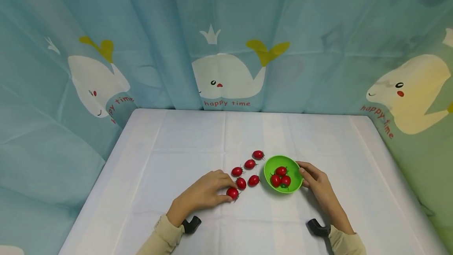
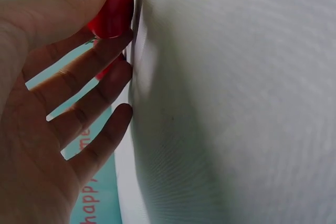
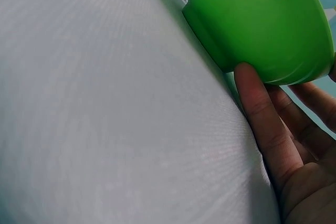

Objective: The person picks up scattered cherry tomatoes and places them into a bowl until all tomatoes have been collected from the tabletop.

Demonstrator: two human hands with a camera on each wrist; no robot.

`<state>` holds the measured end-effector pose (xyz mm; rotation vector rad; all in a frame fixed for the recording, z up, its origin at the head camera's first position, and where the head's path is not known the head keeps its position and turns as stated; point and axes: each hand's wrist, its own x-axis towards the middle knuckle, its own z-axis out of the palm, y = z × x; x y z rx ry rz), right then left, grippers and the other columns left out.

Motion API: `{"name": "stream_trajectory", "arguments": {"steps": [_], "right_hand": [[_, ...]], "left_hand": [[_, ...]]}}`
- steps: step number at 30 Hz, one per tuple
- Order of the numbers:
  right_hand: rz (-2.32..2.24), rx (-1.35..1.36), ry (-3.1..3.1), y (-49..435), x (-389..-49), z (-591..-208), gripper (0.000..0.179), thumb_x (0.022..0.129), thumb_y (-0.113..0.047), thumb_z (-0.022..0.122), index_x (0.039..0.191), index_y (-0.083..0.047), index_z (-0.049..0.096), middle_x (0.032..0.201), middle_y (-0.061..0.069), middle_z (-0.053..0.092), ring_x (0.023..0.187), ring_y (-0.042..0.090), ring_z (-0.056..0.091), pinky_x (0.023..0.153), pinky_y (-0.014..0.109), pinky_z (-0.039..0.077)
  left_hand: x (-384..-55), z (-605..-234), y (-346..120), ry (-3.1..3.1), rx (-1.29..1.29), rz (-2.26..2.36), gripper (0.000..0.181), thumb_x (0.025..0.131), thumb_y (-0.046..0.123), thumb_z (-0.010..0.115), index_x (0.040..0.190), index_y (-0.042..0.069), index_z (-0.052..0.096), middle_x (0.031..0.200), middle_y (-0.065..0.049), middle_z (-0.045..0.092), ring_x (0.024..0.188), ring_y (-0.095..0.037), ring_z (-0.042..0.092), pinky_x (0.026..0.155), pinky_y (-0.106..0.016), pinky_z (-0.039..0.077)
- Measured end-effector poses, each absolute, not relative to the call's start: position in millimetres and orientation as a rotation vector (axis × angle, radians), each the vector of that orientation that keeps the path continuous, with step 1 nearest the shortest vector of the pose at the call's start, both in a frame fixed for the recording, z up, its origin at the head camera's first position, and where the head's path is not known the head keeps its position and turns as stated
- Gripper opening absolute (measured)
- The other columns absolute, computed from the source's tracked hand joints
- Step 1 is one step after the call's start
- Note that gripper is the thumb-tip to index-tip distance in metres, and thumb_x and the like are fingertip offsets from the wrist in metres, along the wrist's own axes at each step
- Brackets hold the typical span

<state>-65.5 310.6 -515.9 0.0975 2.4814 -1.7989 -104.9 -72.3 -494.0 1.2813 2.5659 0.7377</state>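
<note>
My left hand (image 1: pixel 209 190) reaches to the nearest cherry tomato (image 1: pixel 232 193) on the white table. In the left wrist view, thumb and forefinger pinch this cherry tomato (image 2: pixel 116 9), with the other fingers spread and their tips by the cloth. My right hand (image 1: pixel 318 186) holds the green bowl (image 1: pixel 270 164) at its right side, thumb at the rim. Fingers (image 3: pixel 265 114) lie against the bowl's outside and lower edge in the right wrist view. Inside the bowl lie 3 cherry tomatoes (image 1: pixel 281 171).
Several more cherry tomatoes (image 1: pixel 250 164) are scattered between the left hand and the bowl. A white cloth covers the table (image 1: pixel 184 141). Blue-green curtains (image 1: pixel 148 50) with whale prints hang behind and beside it. A black wrist mount (image 1: pixel 191 225) sticks out at each sleeve.
</note>
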Motion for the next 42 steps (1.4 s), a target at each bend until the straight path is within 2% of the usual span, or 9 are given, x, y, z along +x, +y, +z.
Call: {"name": "stream_trajectory", "arguments": {"steps": [6, 11, 18, 26, 34, 42], "right_hand": [[-1.803, 0.093, 2.489, 310, -65, -514, 0.048, 0.111, -0.031, 0.052, 0.144, 0.004, 0.055, 0.119, -0.028, 0.063, 0.107, -0.011, 0.064, 0.083, 0.015, 0.058], [-1.799, 0.11, 2.486, 309, -64, -514, 0.05, 0.111, -0.032, 0.052, 0.145, 0.004, 0.055, 0.12, -0.026, 0.061, 0.108, -0.012, 0.062, 0.084, 0.016, 0.058], [-1.788, 0.116, 2.488, 309, -66, -514, 0.05, 0.111, -0.033, 0.052, 0.145, 0.003, 0.055, 0.12, -0.027, 0.061, 0.109, -0.012, 0.062, 0.085, 0.016, 0.058], [-1.791, 0.108, 2.485, 309, -64, -515, 0.048, 0.111, -0.032, 0.051, 0.144, 0.003, 0.055, 0.117, -0.029, 0.063, 0.106, -0.01, 0.064, 0.084, 0.015, 0.057], [-1.791, 0.079, 2.515, 310, -64, -517, 0.046, 0.111, -0.03, 0.05, 0.143, 0.003, 0.056, 0.119, -0.031, 0.063, 0.107, -0.011, 0.063, 0.084, 0.014, 0.056], [-1.796, 0.079, 2.51, 309, -63, -516, 0.046, 0.111, -0.029, 0.051, 0.143, 0.003, 0.056, 0.119, -0.031, 0.062, 0.107, -0.011, 0.063, 0.084, 0.014, 0.056]], "left_hand": [[-102, -490, -71, 2.561, 1.226, 0.745, 0.028, 0.094, 0.029, 0.079, 0.121, 0.022, 0.076, 0.115, 0.011, 0.076, 0.109, -0.008, 0.066, 0.103, -0.032, 0.053], [-100, -488, -70, 2.579, 1.206, 0.738, 0.03, 0.096, 0.031, 0.076, 0.124, 0.019, 0.074, 0.121, 0.008, 0.076, 0.113, -0.011, 0.068, 0.105, -0.034, 0.053], [-103, -485, -66, 2.61, 1.256, 0.789, 0.031, 0.096, 0.033, 0.076, 0.122, 0.016, 0.074, 0.108, 0.008, 0.075, 0.09, -0.007, 0.063, 0.088, -0.025, 0.054], [-107, -481, -59, 2.644, 1.328, 0.814, 0.029, 0.096, 0.034, 0.077, 0.121, 0.018, 0.075, 0.103, 0.01, 0.075, 0.085, -0.008, 0.064, 0.084, -0.022, 0.053], [-113, -475, -50, 2.686, 1.378, 0.817, 0.031, 0.097, 0.038, 0.074, 0.12, 0.018, 0.075, 0.109, 0.009, 0.077, 0.093, -0.007, 0.069, 0.091, -0.026, 0.057], [-119, -468, -36, 2.684, 1.384, 0.838, 0.032, 0.099, 0.036, 0.073, 0.124, 0.016, 0.074, 0.114, 0.007, 0.076, 0.104, -0.008, 0.07, 0.098, -0.026, 0.056]]}}
